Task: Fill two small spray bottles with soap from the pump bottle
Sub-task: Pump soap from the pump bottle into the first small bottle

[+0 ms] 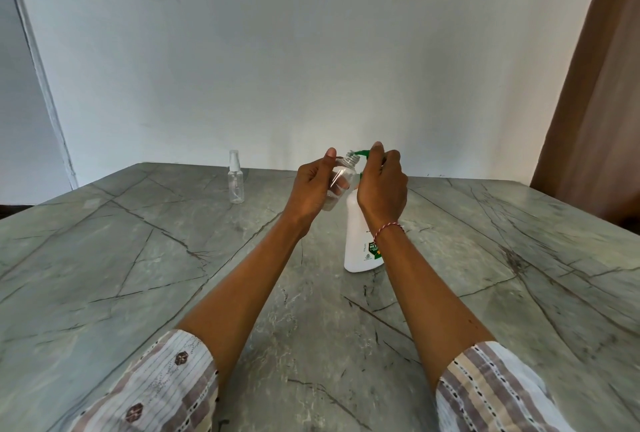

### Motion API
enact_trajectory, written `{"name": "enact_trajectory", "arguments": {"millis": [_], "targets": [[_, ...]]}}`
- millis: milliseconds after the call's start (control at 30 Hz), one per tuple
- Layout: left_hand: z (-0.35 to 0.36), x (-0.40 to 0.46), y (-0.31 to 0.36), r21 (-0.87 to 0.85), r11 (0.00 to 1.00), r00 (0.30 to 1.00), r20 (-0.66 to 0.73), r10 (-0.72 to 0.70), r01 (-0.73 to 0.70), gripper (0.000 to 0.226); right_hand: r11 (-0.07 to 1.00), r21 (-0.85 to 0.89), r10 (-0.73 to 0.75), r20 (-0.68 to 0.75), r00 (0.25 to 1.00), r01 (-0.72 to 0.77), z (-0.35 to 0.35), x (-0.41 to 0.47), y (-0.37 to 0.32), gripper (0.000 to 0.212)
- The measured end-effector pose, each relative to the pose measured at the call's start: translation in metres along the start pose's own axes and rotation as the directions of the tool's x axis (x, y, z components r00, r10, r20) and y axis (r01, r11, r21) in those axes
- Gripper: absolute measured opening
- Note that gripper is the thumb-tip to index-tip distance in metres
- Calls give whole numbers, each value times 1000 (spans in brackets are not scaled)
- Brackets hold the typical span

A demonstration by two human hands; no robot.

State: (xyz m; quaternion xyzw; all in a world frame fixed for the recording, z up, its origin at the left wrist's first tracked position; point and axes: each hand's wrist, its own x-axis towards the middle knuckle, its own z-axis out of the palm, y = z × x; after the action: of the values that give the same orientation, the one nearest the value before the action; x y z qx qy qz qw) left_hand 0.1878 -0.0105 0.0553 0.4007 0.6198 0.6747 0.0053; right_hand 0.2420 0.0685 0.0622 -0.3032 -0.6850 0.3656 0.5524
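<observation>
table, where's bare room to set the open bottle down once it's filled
Bare table lies between the capped spray bottle and the left forearm, and all along the right of the pump bottle. It is crowded only around the pump, where both hands meet.

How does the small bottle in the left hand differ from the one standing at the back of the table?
The held bottle has no spray top, its threaded neck bare; the far bottle has its white sprayer on. The held bottle is tilted in the left hand, neck toward the pump bottle's green spout under the right hand; the far bottle stands upright on the table, untouched. Both are small and clear. Fill levels cannot be judged.
</observation>
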Motion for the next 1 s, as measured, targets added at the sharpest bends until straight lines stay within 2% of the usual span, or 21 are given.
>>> {"name": "enact_trajectory", "arguments": {"millis": [233, 367, 567, 800, 1000], "targets": [[0, 0, -4, 5, 1000, 1000, 16, 3, -3, 36, 998, 69, -11, -38, 999, 13, -2, -2, 1, 19], [1, 0, -5, 1, 1000, 1000, 19, -2, 2, 37, 997, 72, -3, -37, 999, 5, -3, -2, 1, 21], [0, 0, 0, 8, 1000, 1000, -19, -23, 23, 35, 1000, -4, 4, 9, 1000, -4, -2, -1, -1, 45], [2, -1, -3, -17, 1000, 1000, -4, -17, 17, 40, 998, 60, -2, -21, 1000, 3, -3, -2, -1, 25], [3, -4, -5, -17, 1000, 1000, 13, -17, 17, 42, 996, 86, 1, -28, 1000, 2, -5, -3, 0, 21]]}}
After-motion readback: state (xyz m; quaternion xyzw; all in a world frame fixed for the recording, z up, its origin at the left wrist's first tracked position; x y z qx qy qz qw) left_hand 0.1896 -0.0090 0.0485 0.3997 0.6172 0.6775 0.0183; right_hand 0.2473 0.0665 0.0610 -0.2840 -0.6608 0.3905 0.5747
